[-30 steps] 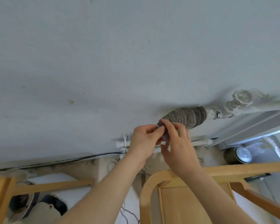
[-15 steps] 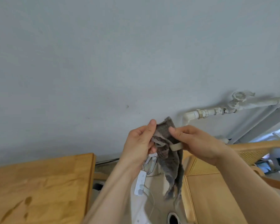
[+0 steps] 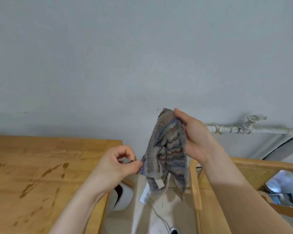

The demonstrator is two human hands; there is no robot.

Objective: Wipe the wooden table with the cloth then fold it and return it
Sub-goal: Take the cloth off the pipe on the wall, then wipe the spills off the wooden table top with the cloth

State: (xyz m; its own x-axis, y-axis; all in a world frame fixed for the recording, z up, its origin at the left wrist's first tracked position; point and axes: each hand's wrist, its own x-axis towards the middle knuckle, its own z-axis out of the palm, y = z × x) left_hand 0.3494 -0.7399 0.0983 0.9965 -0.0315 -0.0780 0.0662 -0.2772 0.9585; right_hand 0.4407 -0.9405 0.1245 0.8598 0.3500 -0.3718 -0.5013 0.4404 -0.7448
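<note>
A grey cloth [image 3: 167, 152] with faint coloured stripes and a white tag hangs in the air between my hands, right of the table. My right hand [image 3: 194, 137] grips its upper edge, thumb on top. My left hand [image 3: 116, 164] pinches its lower left edge between thumb and fingers. The wooden table [image 3: 41, 169] lies to the left, its top marked with several dark wet streaks and drops.
A white pipe with a valve [image 3: 240, 128] runs along the pale wall at the right. A wooden chair with a cane back [image 3: 254, 173] stands below my right arm. A white power strip and cable [image 3: 146, 195] lie on the floor between table and chair.
The cloth came off the pipe and is being spread apart between my hands. My view swung left and down, so the table now fills the lower left.
</note>
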